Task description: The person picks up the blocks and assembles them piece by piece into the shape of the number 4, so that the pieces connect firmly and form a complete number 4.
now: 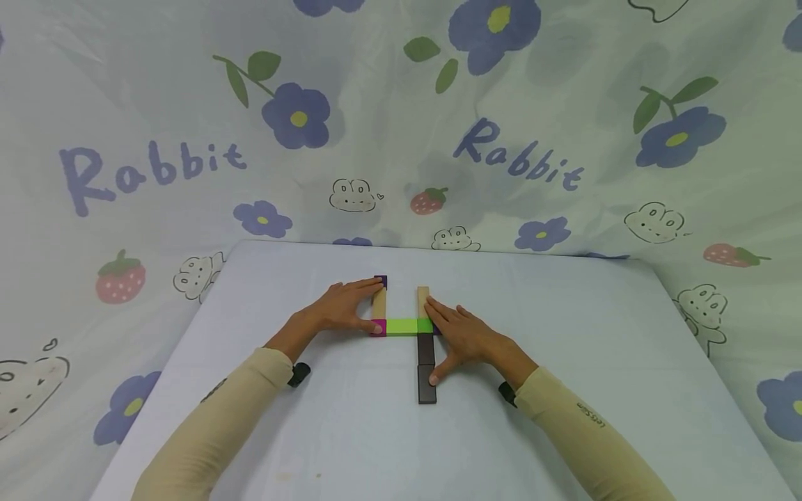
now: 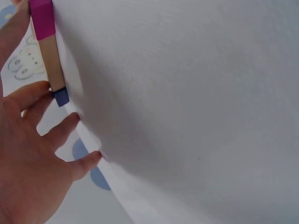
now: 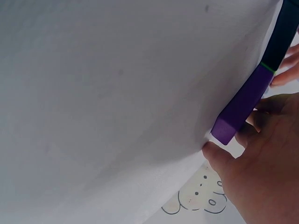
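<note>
Flat colored blocks form a connected figure on the table. On its left side, a wooden block (image 1: pixel 379 306) has a dark blue block (image 1: pixel 384 284) at its far end and a magenta block (image 1: pixel 378 323) at its near end. My left hand (image 1: pixel 332 307) spans this side, index fingertip at the blue block, thumb on the magenta one. A green strip (image 1: pixel 402 327) runs across to another wooden block (image 1: pixel 422 296) and dark blocks (image 1: pixel 427 386). My right hand (image 1: pixel 466 337) lies with extended fingers at that wooden block and thumb on a dark block, mostly covering a purple block (image 3: pixel 243 105).
A white cloth covers the table (image 1: pixel 351 431), whose far edge meets a patterned curtain (image 1: pixel 401 104). Dark wrist-worn devices show beneath the left wrist (image 1: pixel 300 375) and the right one (image 1: pixel 507 394).
</note>
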Demonstrator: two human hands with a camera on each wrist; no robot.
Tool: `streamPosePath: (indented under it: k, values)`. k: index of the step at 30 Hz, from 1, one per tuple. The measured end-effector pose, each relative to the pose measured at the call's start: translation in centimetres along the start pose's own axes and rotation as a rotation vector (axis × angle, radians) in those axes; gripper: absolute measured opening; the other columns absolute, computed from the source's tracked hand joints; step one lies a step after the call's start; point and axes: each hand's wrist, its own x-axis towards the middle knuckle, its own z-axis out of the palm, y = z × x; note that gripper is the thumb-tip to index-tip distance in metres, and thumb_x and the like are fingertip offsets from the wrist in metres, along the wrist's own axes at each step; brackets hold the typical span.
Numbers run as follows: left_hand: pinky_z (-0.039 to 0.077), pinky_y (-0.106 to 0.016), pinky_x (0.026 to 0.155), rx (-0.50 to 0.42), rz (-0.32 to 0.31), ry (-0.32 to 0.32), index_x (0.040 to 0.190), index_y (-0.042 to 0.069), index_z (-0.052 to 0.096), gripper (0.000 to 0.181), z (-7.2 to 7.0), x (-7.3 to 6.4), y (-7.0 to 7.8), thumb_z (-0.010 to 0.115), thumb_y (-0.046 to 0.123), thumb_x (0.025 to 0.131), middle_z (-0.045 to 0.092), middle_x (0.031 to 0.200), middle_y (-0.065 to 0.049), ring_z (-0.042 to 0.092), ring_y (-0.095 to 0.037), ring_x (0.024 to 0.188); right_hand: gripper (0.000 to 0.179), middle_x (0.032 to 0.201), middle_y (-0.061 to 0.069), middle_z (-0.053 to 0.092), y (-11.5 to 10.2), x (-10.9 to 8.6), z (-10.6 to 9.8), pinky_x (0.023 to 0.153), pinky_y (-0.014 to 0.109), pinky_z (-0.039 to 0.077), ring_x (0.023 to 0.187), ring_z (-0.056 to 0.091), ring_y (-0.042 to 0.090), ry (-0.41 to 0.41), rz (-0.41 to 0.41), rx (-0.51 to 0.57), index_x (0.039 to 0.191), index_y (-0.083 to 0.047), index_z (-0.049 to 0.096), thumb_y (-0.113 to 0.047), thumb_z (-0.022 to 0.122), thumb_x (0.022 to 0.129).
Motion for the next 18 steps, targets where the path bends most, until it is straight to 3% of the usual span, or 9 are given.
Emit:
streamPosePath:
  k: [7, 18]
  values:
    - [0.021, -0.067, 0.114, -0.009, 0.007, 0.013, 0.158, 0.009, 0.036, 0.095, -0.07, -0.18, 0.16, 0.076, 0.054, 0.084, 0.031, 0.163, -0.013, 0.027, -0.033, 0.150, 0.148, 0.170, 0.005, -0.001, 0.05, 0.08, 0.03, 0.122, 0.049, 0.011, 0.155, 0.010, 0.022, -0.006, -0.002, -0.010, 0.163, -0.010, 0.003, -0.081, 0.078, 0.058]
    - [0.022, -0.066, 0.114, -0.122, 0.027, 0.069, 0.160, 0.009, 0.029, 0.105, 0.23, -0.34, -0.16, 0.075, 0.060, 0.081, 0.024, 0.166, -0.011, 0.027, -0.036, 0.149, 0.148, 0.170, 0.006, 0.000, 0.10, 0.05, 0.15, 0.122, 0.049, 0.013, 0.155, 0.012, 0.023, -0.003, 0.012, -0.009, 0.163, -0.010, 0.005, -0.082, 0.078, 0.057]
